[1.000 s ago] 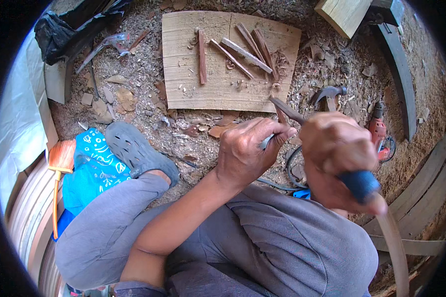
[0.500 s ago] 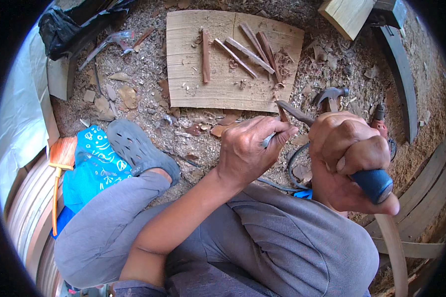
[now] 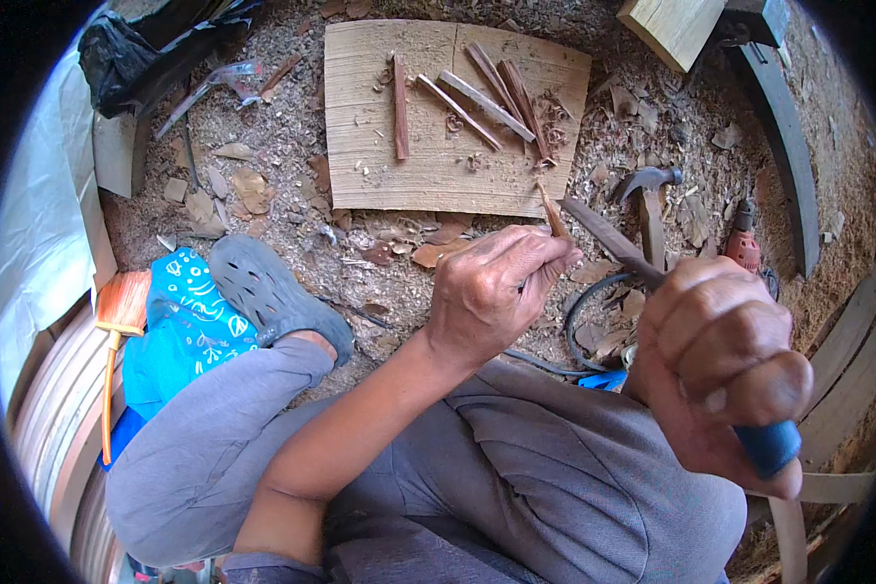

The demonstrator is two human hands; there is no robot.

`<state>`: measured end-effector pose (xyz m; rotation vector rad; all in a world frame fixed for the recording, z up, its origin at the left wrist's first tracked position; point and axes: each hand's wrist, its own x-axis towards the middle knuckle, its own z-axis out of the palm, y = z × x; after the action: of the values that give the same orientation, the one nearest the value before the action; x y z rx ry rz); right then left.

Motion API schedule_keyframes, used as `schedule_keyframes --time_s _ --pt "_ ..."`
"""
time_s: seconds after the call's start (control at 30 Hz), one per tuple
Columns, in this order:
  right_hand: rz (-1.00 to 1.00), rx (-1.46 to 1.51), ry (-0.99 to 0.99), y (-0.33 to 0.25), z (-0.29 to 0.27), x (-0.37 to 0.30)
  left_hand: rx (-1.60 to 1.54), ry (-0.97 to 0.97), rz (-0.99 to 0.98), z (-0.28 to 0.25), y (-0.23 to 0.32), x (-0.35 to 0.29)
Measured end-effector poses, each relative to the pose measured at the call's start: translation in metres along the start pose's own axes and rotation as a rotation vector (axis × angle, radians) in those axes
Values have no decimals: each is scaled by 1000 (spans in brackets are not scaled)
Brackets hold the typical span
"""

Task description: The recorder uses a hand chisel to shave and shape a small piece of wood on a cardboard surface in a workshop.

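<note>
Sawdust-strewn ground (image 3: 263,146) carries a far board (image 3: 380,146). Left hand (image 3: 496,292) pinches a thin wood stick (image 3: 553,216) near centre; right hand (image 3: 725,375) clenches a blue-handled knife (image 3: 769,446), blade touching the stick.

Right hand (image 3: 720,365) with blue-handled knife (image 3: 652,321) drawn lower right, nearer camera.
</note>
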<state>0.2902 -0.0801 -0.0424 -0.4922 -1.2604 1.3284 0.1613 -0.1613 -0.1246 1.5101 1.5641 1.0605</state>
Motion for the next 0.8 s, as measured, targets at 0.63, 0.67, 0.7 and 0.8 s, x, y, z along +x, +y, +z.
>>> schedule_keyframes --time_s 0.63,0.67,0.7,0.8 --pt "-71 -73 149 30 1 -17 2 -73 -24 1 4 3" --pt "-63 -60 154 23 3 -15 13 -74 -35 0 3 1" --pt "-63 -62 103 16 2 -14 -5 -28 -36 0 1 1" --pt "4 -52 82 40 -1 -23 -23 14 -24 1 1 2"
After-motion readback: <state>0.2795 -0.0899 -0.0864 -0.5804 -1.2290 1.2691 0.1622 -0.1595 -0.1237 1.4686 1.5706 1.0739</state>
